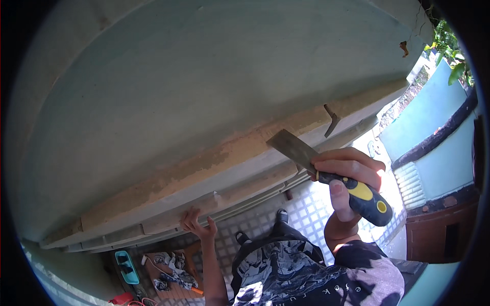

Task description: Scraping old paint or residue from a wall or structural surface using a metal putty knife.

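Observation:
My right hand (352, 171) grips a putty knife (292, 148) by its black and yellow handle, thumb along the near side. The flat metal blade points up and left, its tip at the edge of a long ledge (224, 153) on the wall. Along this ledge the surface is tan and patchy, with flaking paint. Lower and to the left, my left hand (199, 224) has its fingers apart against a lower moulding (178, 214) and holds nothing.
A bent metal piece (332, 121) sticks out from the ledge. Below left are a turquoise tray (126, 267) and a small wooden table (158, 285) with crumpled cloth or paper. Floor tiles (306, 209) lie beneath; a brown cabinet (434, 237) stands at the right.

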`<state>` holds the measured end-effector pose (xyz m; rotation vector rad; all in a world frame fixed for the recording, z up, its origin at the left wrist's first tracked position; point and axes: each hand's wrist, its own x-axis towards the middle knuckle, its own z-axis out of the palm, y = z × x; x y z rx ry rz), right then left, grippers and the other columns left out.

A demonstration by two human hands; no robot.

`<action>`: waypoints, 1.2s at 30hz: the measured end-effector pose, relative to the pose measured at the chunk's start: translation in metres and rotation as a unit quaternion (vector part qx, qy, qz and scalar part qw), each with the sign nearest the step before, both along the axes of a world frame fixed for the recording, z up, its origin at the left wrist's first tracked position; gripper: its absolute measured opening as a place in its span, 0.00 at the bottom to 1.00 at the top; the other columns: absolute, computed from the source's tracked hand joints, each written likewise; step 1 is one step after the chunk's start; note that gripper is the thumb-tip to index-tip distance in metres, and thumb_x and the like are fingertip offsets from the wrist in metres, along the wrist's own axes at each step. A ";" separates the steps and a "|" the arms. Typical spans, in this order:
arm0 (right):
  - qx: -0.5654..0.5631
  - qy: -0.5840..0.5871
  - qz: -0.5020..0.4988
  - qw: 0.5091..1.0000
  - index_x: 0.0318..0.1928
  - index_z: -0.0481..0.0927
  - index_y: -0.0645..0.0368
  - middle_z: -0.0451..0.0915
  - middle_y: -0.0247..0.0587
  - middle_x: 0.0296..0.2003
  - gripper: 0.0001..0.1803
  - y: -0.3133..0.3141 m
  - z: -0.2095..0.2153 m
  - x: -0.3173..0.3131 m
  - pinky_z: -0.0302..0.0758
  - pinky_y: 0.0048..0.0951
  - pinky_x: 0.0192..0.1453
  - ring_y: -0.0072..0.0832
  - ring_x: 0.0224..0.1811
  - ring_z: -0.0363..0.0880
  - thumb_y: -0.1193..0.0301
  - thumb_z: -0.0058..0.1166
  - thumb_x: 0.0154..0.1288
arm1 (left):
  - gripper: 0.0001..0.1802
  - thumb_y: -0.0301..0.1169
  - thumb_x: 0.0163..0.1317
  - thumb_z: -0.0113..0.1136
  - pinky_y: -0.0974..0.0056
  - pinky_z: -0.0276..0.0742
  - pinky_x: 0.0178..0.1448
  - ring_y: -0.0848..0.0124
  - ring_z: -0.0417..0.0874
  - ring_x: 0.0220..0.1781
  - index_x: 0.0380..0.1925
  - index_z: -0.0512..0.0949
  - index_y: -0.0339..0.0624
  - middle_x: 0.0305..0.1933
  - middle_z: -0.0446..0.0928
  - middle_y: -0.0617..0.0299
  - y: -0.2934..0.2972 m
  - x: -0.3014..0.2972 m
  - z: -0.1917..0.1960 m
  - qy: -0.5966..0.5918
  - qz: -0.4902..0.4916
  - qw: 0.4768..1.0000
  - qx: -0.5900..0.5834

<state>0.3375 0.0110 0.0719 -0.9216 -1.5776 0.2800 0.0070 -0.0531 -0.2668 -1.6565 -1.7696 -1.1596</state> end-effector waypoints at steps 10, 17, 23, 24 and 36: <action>0.018 -0.101 0.004 0.995 0.31 0.84 0.57 0.85 0.39 0.31 0.15 -0.002 0.016 -0.005 0.81 0.24 0.32 0.28 0.30 0.86 0.67 0.77 0.46 | 0.21 0.46 0.62 0.53 0.42 0.48 0.71 0.52 0.65 0.64 0.52 0.74 0.48 0.59 0.73 0.58 0.004 -0.001 -0.008 -0.011 -0.005 1.000 0.010; 0.024 -0.108 -0.034 0.993 0.30 0.84 0.59 0.84 0.41 0.26 0.08 0.003 0.016 -0.013 0.80 0.25 0.31 0.30 0.27 0.85 0.70 0.70 0.52 | 0.21 0.45 0.62 0.54 0.43 0.49 0.70 0.52 0.65 0.63 0.51 0.74 0.48 0.59 0.73 0.58 0.007 -0.004 -0.014 0.008 -0.004 1.000 0.029; 0.056 -0.133 -0.035 0.989 0.31 0.84 0.59 0.83 0.40 0.24 0.07 -0.003 0.015 -0.013 0.79 0.25 0.27 0.28 0.25 0.86 0.74 0.69 0.51 | 0.21 0.46 0.62 0.54 0.44 0.50 0.69 0.52 0.65 0.63 0.51 0.74 0.48 0.58 0.73 0.58 0.007 -0.006 -0.014 0.011 -0.003 0.999 0.035; 0.046 -0.122 -0.042 0.991 0.30 0.84 0.59 0.83 0.40 0.24 0.07 0.002 0.015 -0.016 0.79 0.24 0.27 0.28 0.25 0.85 0.74 0.69 0.51 | 0.21 0.46 0.62 0.54 0.44 0.50 0.69 0.53 0.65 0.63 0.51 0.74 0.48 0.58 0.73 0.58 0.008 -0.007 -0.013 0.014 -0.001 0.999 0.036; 0.028 -0.124 -0.077 0.989 0.31 0.86 0.59 0.82 0.40 0.23 0.06 -0.003 0.020 -0.016 0.78 0.25 0.26 0.28 0.23 0.84 0.72 0.69 0.52 | 0.20 0.45 0.61 0.55 0.45 0.50 0.69 0.54 0.66 0.62 0.50 0.74 0.49 0.57 0.73 0.59 0.010 -0.001 -0.008 0.011 -0.011 0.999 0.040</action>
